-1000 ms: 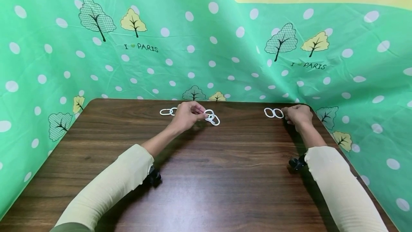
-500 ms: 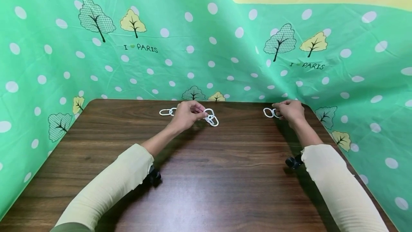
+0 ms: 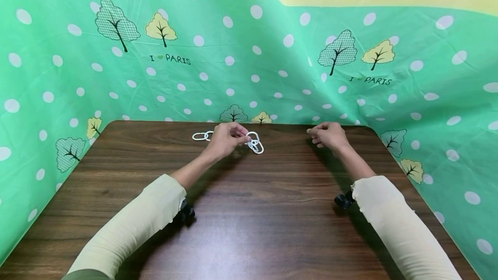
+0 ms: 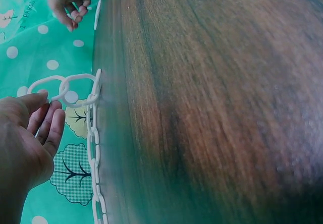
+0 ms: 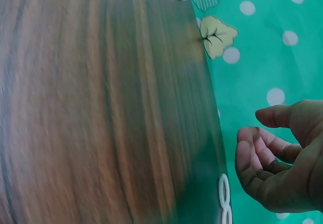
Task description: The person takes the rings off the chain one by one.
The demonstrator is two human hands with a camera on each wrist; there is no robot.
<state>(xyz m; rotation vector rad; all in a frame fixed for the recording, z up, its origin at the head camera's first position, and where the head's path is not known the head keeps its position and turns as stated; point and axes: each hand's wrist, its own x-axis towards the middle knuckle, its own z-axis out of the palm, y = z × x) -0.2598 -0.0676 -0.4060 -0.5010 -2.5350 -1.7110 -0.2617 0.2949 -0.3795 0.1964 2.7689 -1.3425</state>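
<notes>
My left hand [image 3: 227, 139] pinches an end link of a white plastic chain [image 4: 81, 76] between thumb and fingers. That link and its neighbour are raised off the table, while the rest of the chain lies along the wood, partly hidden by the hand in the head view. My right hand [image 3: 330, 135] hovers above the table to the right, holding nothing, its fingers loosely bent and the thumb apart from them. Below it in the right wrist view lie two white links [image 5: 224, 199]. The right hand hides these links in the head view.
The dark wood table [image 3: 249, 202] has its far edge close behind both hands. A green dotted curtain [image 3: 249, 68] hangs behind the table and along both sides. A black wrist device [image 3: 186, 213] sits under the left sleeve.
My right hand has moved left from beside the two links to above and past them, covering them in the head view. The left hand has kept its hold on the chain, almost still.
</notes>
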